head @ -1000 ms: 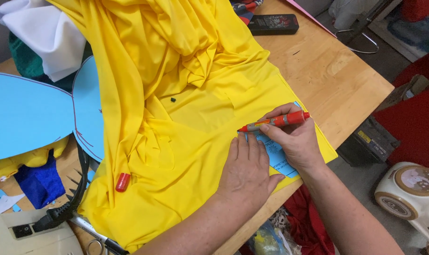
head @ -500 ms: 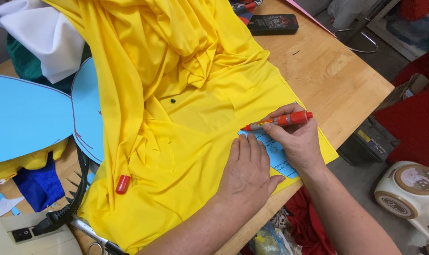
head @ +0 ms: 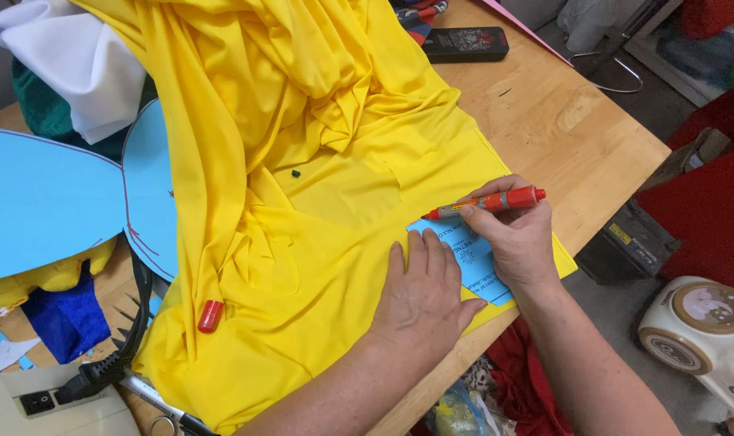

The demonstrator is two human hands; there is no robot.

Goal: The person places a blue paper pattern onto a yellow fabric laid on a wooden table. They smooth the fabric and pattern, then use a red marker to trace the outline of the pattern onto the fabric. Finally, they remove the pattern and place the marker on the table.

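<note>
still, right hand (head: 518, 242) holds red marker (head: 488, 202), left hand (head: 423, 295) unmoved

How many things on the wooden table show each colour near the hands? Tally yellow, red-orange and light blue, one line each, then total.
Yellow: 1, the draped yellow stretch fabric.
Red-orange: 2, the red-orange marker pen held in the right hand and the small red marker cap.
Light blue: 1, the light blue printed card under the left hand.
Total: 4
</note>
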